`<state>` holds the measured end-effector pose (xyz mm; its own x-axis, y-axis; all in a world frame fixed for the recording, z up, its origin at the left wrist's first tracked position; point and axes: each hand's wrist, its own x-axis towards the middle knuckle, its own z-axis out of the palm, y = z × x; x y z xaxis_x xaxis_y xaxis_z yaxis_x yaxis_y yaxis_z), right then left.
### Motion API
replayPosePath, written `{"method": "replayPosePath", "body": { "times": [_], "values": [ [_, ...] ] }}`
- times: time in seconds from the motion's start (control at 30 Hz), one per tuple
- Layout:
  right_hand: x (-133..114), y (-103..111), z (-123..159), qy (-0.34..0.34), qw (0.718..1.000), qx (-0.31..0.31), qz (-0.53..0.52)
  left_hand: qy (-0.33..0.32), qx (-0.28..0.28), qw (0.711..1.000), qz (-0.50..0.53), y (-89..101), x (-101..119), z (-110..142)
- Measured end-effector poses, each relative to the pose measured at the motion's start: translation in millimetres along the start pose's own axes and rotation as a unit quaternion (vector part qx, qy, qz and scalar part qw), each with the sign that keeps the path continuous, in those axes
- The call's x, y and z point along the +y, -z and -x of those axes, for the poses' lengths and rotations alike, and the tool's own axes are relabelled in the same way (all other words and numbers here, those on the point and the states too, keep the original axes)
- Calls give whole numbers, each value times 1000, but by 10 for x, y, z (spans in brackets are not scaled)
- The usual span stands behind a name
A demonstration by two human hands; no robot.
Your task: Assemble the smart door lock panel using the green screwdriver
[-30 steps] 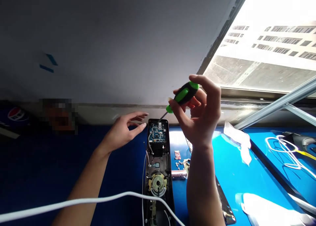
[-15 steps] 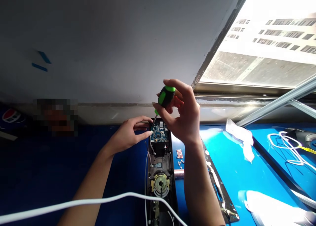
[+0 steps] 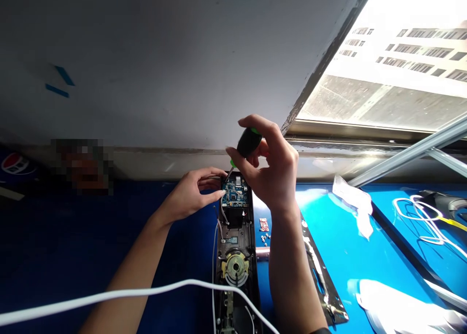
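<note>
We gripped a **screwdriver** [image 3: 249, 142] with a black-and-green handle in our **right hand** [image 3: 270, 168], the fingers closed narrowly around the handle and the shaft angled down and to the left. Its tip sat at the top left of a blue **circuit board** [image 3: 234, 194] mounted in the upper part of a dark **lock panel** [image 3: 236, 232], which lay lengthwise on the **surface** [image 3: 339, 246]. We could not tell whether the tip had seated in a screw, because the fingers and shaft blocked much of the view.

Our **left hand** [image 3: 193, 194] held nothing. It was partly open and curved around the panel's upper left corner, though we could not tell whether it touched the panel.

We judged that we were working on a fastener at that corner of the board. The next move called for seating the tip squarely and turning it without slipping onto the board.

To the right of the panel lay a **small red board** [image 3: 263, 224], some **loose screws** [image 3: 265, 239] and a long **metal plate** [image 3: 321, 271]. A **white cable** [image 3: 146, 289] crossed the foreground.
</note>
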<state>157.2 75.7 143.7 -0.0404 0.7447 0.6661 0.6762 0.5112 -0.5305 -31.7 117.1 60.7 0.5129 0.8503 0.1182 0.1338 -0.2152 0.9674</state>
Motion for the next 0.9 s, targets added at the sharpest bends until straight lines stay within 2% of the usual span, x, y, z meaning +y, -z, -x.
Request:
{"method": "replayPosePath", "body": {
  "times": [0.1, 0.3, 0.47, 0.63, 0.8, 0.9],
  "values": [
    [-18, 48, 13, 40, 996, -72, -44, -3, -2, 1000, 12, -20, 30, -6],
    [-38, 0, 20, 6, 1000, 9, 6, -6, -1, 1000, 13, -28, 17, -13],
    [-94, 93, 15, 21, 998, -53, -9, -6, -6, 1000, 11, -22, 28, -5],
    [-109, 117, 34, 17, 1000, -12, 5, -2, -5, 1000, -1, -15, 27, 3],
    [-159, 168, 23, 23, 997, -72, -5, -1, -8, 1000, 5, -9, 15, 13],
    [-163, 171, 25, 12, 997, -71, 0, -5, -12, 1000, 4, -10, 21, 11]
  ]
}}
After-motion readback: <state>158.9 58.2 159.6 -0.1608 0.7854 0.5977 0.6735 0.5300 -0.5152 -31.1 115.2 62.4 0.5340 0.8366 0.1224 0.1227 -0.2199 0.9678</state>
